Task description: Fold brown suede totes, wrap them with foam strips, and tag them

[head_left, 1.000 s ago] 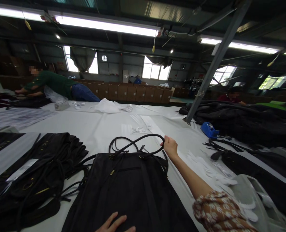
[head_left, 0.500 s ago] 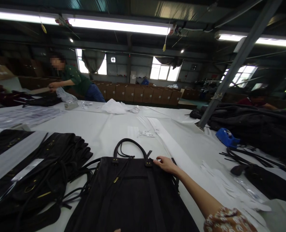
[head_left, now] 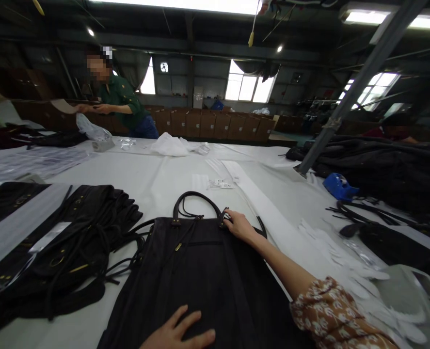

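Note:
A black bag (head_left: 203,276) lies flat on the white table, its looped handle (head_left: 196,195) pointing away from me. My right hand (head_left: 238,225) is at the bag's top edge, fingers closed around the base of the handle's right end. Low in the view, my left hand (head_left: 180,332) rests on the bag's front with its fingers spread. A small gold zipper pull (head_left: 179,247) shows on the bag's front. Left of it lies a stack of black bags (head_left: 87,223) with straps and a white tag (head_left: 49,237).
A blue tape dispenser (head_left: 340,186) sits right of a slanted metal post (head_left: 345,106). Black material (head_left: 392,169) is piled behind it. A grey device (head_left: 411,300) stands at lower right. Across the table, a person in green (head_left: 125,104) holds a pale sheet.
My left hand has come into view and spread on the bag. My right hand has shifted left onto the handle base. The view has tilted down, and the person in green has straightened up.

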Tool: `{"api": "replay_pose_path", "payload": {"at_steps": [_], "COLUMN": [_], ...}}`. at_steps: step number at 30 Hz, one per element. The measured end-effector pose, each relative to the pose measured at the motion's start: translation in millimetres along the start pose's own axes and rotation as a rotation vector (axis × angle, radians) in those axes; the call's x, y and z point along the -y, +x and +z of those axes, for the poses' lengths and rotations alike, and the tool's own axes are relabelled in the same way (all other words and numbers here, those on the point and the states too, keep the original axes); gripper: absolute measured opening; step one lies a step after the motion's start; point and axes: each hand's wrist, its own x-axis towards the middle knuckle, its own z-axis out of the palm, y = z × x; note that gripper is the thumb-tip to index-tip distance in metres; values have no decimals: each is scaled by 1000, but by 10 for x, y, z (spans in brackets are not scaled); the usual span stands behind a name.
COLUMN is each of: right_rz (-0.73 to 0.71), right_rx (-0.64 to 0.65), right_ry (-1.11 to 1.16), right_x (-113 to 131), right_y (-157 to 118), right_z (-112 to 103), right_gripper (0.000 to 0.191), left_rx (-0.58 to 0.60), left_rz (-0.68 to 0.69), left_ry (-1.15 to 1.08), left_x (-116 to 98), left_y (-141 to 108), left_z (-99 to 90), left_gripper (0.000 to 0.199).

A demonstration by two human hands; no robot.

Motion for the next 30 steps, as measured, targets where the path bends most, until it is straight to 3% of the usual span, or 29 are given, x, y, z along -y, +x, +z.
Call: {"api": "replay_pose_path", "payload": {"at_steps": [3, 7, 9, 12, 15, 18, 21, 23, 26, 30], "right_rz": [-144, -346, -366, -383, -433, -577, -699, -754, -790, -817], "right_rx": [-30, -101, -23, 193, 339, 316, 104, -73, -277, -386], "right_ry": [63, 164, 179, 158, 70, -104, -308, -413, -519, -619], "right_x": [231, 451, 527, 614, 642, 571, 451, 402, 401, 428], "right_y": [-616, -1674, -2238, -2994, -3521, -3754, -3745, -3698, -3679, -3711], "right_z": [-110, -250, -296, -270, -36, 416, 872, 1063, 1167, 1140], "right_gripper": [35, 31, 31, 40, 67, 76, 52, 37, 29, 30], "left_rx": [87, 183, 206, 226, 228, 243, 263, 277, 330, 410], "left_rz": [-47, -83, -83, -83, -88, -85, -73, -75, -87, -111], "left_ry": [-92, -177, -183, -168, -150, -149, -157, -155, -146, -139], "left_x": [-112, -194, -214, -234, -248, -256, -262, -273, -307, -369], "left_y": [-1, -7, -21, -39, -43, -37, -27, -16, 17, 95], "left_z": [-260, -344, -330, -308, -293, -283, -280, -287, -315, -372], "left_gripper": [65, 60, 62, 66, 70, 74, 75, 76, 82, 87]}}
